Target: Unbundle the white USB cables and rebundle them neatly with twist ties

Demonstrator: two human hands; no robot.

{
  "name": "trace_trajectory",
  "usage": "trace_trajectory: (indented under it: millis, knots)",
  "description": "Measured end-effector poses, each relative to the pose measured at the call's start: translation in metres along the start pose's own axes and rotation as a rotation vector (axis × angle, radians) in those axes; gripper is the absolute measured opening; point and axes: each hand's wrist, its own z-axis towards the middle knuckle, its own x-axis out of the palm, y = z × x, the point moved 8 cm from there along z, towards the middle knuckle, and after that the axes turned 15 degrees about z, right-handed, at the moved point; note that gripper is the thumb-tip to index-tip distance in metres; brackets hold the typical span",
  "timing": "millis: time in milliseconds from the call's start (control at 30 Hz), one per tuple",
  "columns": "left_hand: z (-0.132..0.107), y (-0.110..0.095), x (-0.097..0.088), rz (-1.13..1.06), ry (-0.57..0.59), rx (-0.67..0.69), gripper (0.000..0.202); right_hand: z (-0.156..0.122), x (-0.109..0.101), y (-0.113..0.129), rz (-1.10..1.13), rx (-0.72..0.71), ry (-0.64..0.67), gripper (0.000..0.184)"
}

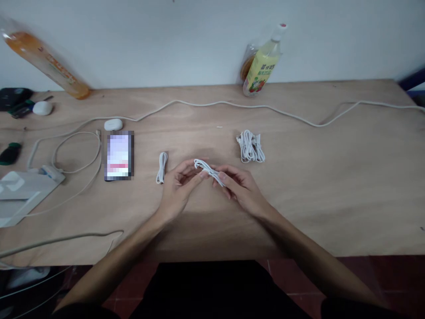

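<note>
A folded bundle of white cable [209, 169] is held above the table between my two hands. My left hand [181, 181] pinches its left part with thumb and fingers. At its right end, my right hand [241, 184] grips it, the thumb lying on top. Just left of my left hand lies another coiled white cable [161, 168]. A pile of several bundled white cables [250, 147] rests beyond my right hand, to the right. The undersides of the held bundle are hidden by my fingers.
A phone [118, 156] and a white earbud case [113, 124] lie left. One long white cord [212, 104] crosses the table [332, 190]. Against the wall stand a yellow-labelled bottle [262, 66] and an orange bottle [49, 66]. White paper packaging [26, 192] sits far left.
</note>
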Motion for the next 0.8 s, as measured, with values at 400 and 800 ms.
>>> trace_trajectory:
  millis: [400,800]
  knots:
    - [0.001,0.016,0.01,-0.176,0.045,-0.072,0.031,-0.003,0.0,0.001,0.021,-0.062,-0.056,0.034]
    - [0.0,0.015,0.008,-0.229,0.018,-0.083,0.03,-0.007,0.013,-0.002,-0.084,-0.031,0.101,0.035]
